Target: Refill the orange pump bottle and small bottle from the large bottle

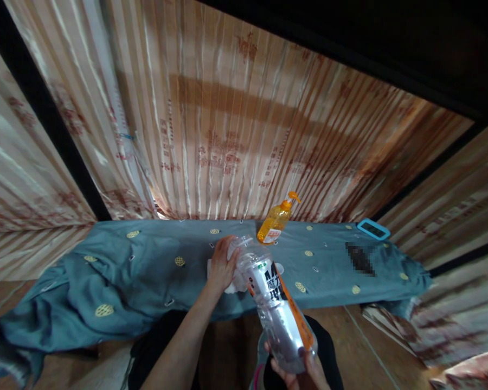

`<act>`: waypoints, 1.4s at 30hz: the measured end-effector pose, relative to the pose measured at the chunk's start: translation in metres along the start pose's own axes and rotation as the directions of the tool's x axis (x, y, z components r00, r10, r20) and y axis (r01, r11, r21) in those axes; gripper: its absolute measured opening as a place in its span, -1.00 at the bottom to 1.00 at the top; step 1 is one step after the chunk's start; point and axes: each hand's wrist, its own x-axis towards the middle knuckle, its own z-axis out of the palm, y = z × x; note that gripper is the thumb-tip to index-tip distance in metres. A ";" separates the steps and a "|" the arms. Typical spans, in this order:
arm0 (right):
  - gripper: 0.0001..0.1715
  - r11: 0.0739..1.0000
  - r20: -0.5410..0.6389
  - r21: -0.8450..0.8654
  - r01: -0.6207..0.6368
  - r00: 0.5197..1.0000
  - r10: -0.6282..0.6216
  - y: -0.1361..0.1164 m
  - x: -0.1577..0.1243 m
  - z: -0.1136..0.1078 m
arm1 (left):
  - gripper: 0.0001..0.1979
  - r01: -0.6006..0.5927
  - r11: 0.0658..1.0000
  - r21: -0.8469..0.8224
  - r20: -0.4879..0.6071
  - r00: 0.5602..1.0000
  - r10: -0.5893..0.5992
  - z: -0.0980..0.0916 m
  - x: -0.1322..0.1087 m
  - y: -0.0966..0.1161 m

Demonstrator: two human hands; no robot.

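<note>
Right hand (305,380) partly behind bottle (280,309)

Our table (154,281) wears a blue-green cloth (122,260) with yellow pineapples. On it we see a standing pump bottle (275,221), a blue-rimmed device (373,229), a dark patch (360,259) (pixelated beyond reading) and a crumpled white piece (236,285).

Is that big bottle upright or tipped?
Tipped: the bottle slants, its base in the right hand and its neck end by the left hand.

Pleated beige drapes (223,189) (red floral print); black posts (49,111); brown floor (350,349); teal cloth-covered table (146,265).
</note>
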 end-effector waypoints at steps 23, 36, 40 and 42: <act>-0.44 0.943 0.171 0.287 -0.171 0.977 0.125 -0.001 0.018 -0.019 | -0.41 -0.092 0.990 0.109 -0.065 0.993 0.100 -0.006 -0.002 -0.002; -0.61 0.918 0.151 0.349 -0.186 0.978 0.141 0.009 0.019 -0.013 | -0.55 -0.096 0.989 0.109 -0.012 0.995 0.098 -0.009 0.000 0.001; -0.61 0.923 0.127 0.337 -0.186 0.980 0.151 0.009 0.020 -0.010 | -0.57 -0.109 0.986 0.128 -0.019 0.994 0.112 -0.008 0.001 0.001; -0.61 0.922 0.126 0.338 -0.189 0.980 0.155 0.010 0.020 -0.009 | -0.60 -0.128 0.984 0.121 -0.015 0.991 0.130 -0.008 0.002 0.000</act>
